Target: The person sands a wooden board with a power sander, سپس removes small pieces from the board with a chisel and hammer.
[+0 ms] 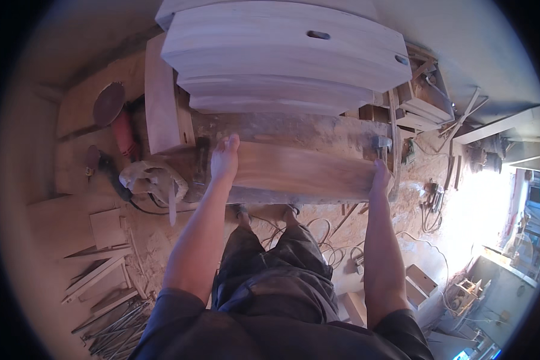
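Note:
A long, smooth wooden board [306,169] spans the space between my two hands, over the near part of a dusty workbench [270,127]. At its left end my left hand [224,159] is closed round the edge, thumb on top. My right hand [381,177] grips the opposite end; most of its fingers are hidden behind the wood. Just beyond that hand lies a hammer [382,144], partly covered. Behind the board rises a stack of pale wooden panels [282,48], the top one with oval slots.
On the left are a red sander with a round disc [123,135], a crumpled pale bag [153,180] and an upright board [161,99]. A wooden drawer-like box [426,99] stands far right. Cables [330,240] trail across the floor near my feet; metal rods [117,330] lie lower left.

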### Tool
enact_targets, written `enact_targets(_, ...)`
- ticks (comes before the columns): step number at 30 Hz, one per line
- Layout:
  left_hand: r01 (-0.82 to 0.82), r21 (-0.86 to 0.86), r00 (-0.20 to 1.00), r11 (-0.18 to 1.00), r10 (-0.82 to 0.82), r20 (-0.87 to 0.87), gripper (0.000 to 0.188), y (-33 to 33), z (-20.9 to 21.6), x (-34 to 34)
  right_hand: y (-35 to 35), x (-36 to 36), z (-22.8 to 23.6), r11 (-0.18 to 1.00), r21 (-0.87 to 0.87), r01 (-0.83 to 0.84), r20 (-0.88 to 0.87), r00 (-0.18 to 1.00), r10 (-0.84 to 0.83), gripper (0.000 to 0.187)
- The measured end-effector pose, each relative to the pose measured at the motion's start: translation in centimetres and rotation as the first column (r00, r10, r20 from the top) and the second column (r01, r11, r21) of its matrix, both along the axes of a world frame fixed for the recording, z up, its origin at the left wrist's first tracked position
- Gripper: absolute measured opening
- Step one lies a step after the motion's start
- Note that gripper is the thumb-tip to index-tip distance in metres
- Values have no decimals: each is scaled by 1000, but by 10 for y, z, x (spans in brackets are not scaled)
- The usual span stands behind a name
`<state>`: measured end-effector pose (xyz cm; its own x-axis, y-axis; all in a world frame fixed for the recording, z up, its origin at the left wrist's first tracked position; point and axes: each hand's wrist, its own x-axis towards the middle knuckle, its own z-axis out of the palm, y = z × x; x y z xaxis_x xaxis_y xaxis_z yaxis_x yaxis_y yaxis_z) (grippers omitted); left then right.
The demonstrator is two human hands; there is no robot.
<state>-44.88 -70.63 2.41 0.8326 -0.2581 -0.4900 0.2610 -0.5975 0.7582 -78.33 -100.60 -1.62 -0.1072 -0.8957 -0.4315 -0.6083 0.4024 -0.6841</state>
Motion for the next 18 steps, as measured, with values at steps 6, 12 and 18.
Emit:
enact_targets(6,-218,-232,976,948,213,-48,57,38,21,-68,66,-52,34,993,-2,118,626,775,-91,49)
enact_targets(12,-461,-339,850,820,299,-433,44,108,-27,-87,99,-110,18,970,240,-38,813,554,-180,62)
enact_targets(18,-374,-308,803,875,139,-579,45,112,-4,-86,106,-134,12,921,387,-29,805,498,-323,46)
